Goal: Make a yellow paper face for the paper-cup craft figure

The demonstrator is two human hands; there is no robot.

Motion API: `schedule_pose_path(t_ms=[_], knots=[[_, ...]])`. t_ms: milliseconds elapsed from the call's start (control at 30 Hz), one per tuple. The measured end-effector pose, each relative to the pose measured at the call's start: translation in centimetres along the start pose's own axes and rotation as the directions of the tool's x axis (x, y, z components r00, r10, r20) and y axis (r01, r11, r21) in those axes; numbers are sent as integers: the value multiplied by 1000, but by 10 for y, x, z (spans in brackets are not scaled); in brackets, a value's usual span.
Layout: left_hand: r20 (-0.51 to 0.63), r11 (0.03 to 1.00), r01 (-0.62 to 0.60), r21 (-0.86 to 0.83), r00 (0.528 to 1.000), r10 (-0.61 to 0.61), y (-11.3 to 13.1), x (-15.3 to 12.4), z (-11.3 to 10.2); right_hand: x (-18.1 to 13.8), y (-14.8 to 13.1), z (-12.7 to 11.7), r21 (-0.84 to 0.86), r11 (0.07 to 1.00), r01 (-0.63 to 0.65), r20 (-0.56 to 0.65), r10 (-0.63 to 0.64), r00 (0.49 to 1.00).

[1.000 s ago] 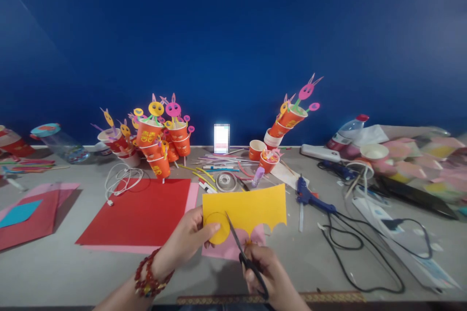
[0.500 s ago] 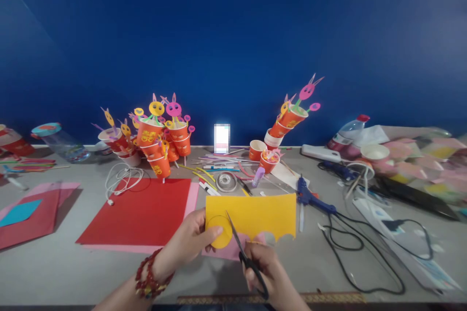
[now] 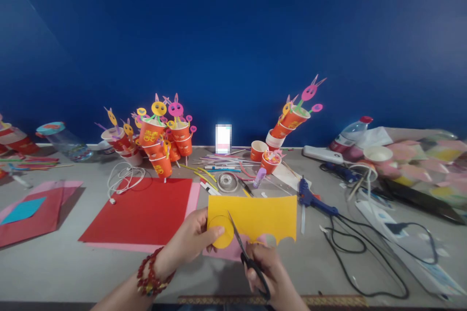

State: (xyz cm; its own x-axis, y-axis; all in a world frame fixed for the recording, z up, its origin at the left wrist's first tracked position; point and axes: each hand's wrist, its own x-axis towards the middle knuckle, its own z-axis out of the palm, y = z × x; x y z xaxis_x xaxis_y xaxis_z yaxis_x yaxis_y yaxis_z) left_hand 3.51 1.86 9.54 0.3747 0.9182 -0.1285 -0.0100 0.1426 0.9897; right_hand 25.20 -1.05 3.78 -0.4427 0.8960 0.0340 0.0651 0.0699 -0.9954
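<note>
Head view: the left hand point(image 3: 189, 240) is closed in a pinch on the lower left corner of a rectangular yellow paper sheet point(image 3: 262, 214). Its thumb lies on the front face over a yellow disc shape point(image 3: 222, 234) at that corner. The sheet is held upright above the near part of the grey table point(image 3: 73, 262), and its lower edge is scalloped toward the right. A red bead bracelet point(image 3: 151, 277) sits on the left wrist. The right hand point(image 3: 272, 272) is curled tight around the handles of the black-handled metal scissors point(image 3: 244, 252). The blades stand slightly parted (tips up and to the left) and meet the sheet at the right rim of the disc shape. A pink paper piece point(image 3: 228, 252) lies flat on the table just below the sheet. A large red paper sheet point(image 3: 146, 211) lies to the left and a blue glue gun point(image 3: 310, 199) to the right, both near the sheet. Orange paper cups with paper rabbit heads point(image 3: 160, 146) stand well behind, against the blue wall point(image 3: 233, 48).
</note>
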Motion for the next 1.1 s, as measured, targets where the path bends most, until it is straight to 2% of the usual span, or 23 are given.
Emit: schedule_pose_path(t_ms=[167, 400, 533, 667, 800, 900, 1000, 1100], knots=[[-12, 1000, 5, 20, 1000, -5, 2, 2, -1, -1, -1, -1, -37, 999, 19, -17, -20, 1000], [-47, 996, -21, 84, 999, 25, 1, 2, 2, -1, -4, -1, 16, 1000, -19, 6, 19, 1000], [-72, 987, -30, 157, 997, 41, 1, 1, 2, -2, -5, 0, 82, 993, -83, 56, 79, 995], [-54, 984, -20, 176, 998, 30, 5, 1, -1, -8, -4, 2, 147, 977, -154, 125, 136, 983], [-27, 981, -15, 193, 999, 20, 11, 2, -2, -12, -2, -1, 159, 966, -205, 144, 183, 972], [-7, 985, 10, 172, 1000, -9, 12, 2, -2, -9, -9, -7, 74, 985, -156, 168, 142, 975], [24, 992, 41, 123, 999, -44, 8, 1, -2, -3, -18, -11, -84, 996, -27, 121, 37, 992], [52, 996, 41, 85, 998, -46, 5, 1, -2, 1, -21, -12, -145, 989, 15, 102, -1, 995]])
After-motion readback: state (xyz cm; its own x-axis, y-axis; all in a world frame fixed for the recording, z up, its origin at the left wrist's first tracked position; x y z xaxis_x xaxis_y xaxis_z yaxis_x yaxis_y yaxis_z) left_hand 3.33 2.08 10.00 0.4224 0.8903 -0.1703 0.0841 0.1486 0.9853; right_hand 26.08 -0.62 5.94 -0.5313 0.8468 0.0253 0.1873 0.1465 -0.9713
